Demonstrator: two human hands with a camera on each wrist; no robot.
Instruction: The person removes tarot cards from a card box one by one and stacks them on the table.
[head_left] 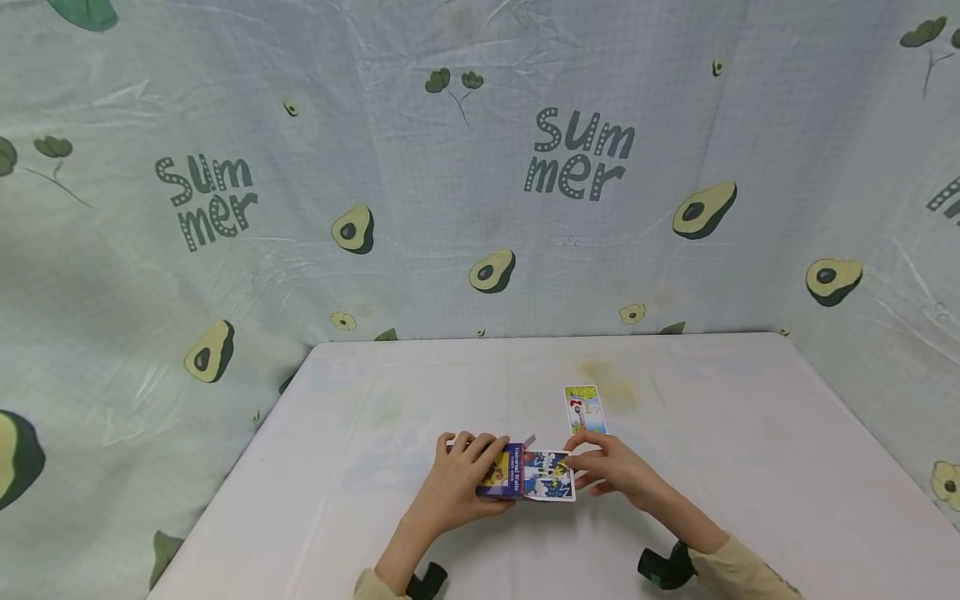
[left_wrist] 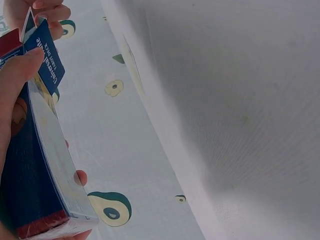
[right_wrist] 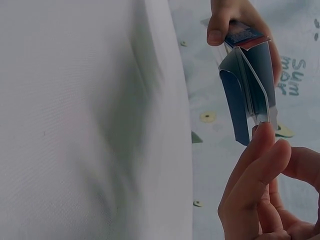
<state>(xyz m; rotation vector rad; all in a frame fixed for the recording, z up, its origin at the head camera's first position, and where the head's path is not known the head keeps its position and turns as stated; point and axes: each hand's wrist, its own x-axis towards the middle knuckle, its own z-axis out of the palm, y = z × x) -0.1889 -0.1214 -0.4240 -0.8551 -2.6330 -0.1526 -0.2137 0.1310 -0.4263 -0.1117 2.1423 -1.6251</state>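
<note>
My left hand (head_left: 465, 487) grips a blue-purple tarot card box (head_left: 513, 471), its thumb on the near side and its fingers over the top. "Universal Waite" is printed on the box, and its end flap (left_wrist: 52, 62) stands open in the left wrist view. A white-edged picture card (head_left: 549, 477) sticks out of the open end toward the right. At that card's outer edge, the fingertips of my right hand (head_left: 618, 471) pinch it. In the right wrist view the card's edge (right_wrist: 265, 107) meets those fingertips. Inside the box the contents are mostly hidden.
Beyond my right hand, a single colourful card (head_left: 585, 407) lies on the white-covered table (head_left: 375, 400). A pale curtain (head_left: 420, 167) with avocado prints and lettering stands behind and beside the table. Dark wrist devices (head_left: 666, 567) sit below both forearms.
</note>
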